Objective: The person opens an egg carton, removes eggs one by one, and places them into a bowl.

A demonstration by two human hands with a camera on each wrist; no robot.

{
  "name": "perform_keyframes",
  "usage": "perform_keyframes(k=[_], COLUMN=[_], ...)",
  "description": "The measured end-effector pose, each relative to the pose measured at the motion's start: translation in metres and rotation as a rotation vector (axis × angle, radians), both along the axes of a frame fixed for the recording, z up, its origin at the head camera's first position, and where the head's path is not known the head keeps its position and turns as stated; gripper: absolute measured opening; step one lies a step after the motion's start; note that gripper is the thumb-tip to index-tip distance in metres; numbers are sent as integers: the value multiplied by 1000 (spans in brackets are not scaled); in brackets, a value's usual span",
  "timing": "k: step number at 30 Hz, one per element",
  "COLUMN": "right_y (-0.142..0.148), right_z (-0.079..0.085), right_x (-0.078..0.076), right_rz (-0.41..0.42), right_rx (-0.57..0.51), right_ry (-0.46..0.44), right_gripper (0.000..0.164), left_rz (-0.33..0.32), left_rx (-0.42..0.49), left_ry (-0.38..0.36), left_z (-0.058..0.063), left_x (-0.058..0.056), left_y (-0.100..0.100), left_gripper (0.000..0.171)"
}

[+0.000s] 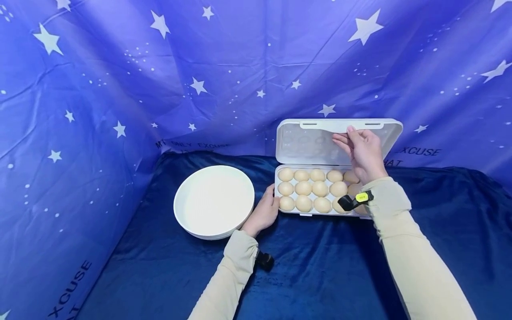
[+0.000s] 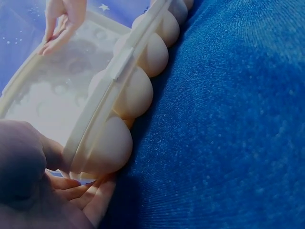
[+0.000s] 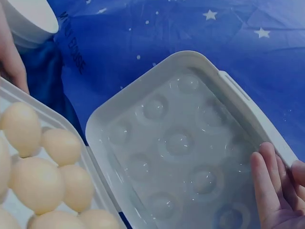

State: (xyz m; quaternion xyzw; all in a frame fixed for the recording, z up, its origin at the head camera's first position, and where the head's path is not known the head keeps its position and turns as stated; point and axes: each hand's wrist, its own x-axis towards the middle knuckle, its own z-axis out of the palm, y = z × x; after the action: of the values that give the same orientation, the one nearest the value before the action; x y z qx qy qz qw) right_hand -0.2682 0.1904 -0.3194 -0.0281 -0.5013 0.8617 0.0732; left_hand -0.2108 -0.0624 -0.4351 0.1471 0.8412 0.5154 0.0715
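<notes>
A white plastic egg box (image 2: 99, 110) lies on the cloth with its hinged lid (image 1: 298, 151) raised at the back. Rows of light brown eggs (image 1: 303, 188) sit in its base, some of them hidden behind the right forearm. My left hand (image 1: 264, 212) grips the left end of the base; in the left wrist view the thumb lies at the rim and the fingers reach beneath. With thumb and fingers my right hand (image 1: 366, 151) pinches the free front edge of the translucent lid, whose inside shows round egg dimples in the right wrist view.
A wide white bowl (image 1: 214, 200) stands just left of the egg box, close beside my left wrist. Dark blue cloth (image 1: 320, 266) covers the surface. A blue star-printed curtain (image 1: 236, 53) hangs behind and along the left.
</notes>
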Motion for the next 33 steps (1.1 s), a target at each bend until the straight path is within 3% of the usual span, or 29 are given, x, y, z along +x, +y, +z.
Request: perform_keyframes(k=[8,18,27,33], right_y=[2,9,13,7], right_z=[7,11,12,17], right_x=[-23,-39,-37,-23], right_rz=[16,81,96,37], right_rx=[-15,-38,33,106], right_ry=[-45,-57,-25,32], right_gripper=[24,18,29,28], left_rz=[19,17,19,15], left_rx=[-25,-47,-68,-70], left_ry=[16,30,28,20], left_z=[-3,-1,-2,-4], left_x=[-1,0,0,-2], left_y=[-1,0,-1,-2], left_gripper=[49,49,49,50])
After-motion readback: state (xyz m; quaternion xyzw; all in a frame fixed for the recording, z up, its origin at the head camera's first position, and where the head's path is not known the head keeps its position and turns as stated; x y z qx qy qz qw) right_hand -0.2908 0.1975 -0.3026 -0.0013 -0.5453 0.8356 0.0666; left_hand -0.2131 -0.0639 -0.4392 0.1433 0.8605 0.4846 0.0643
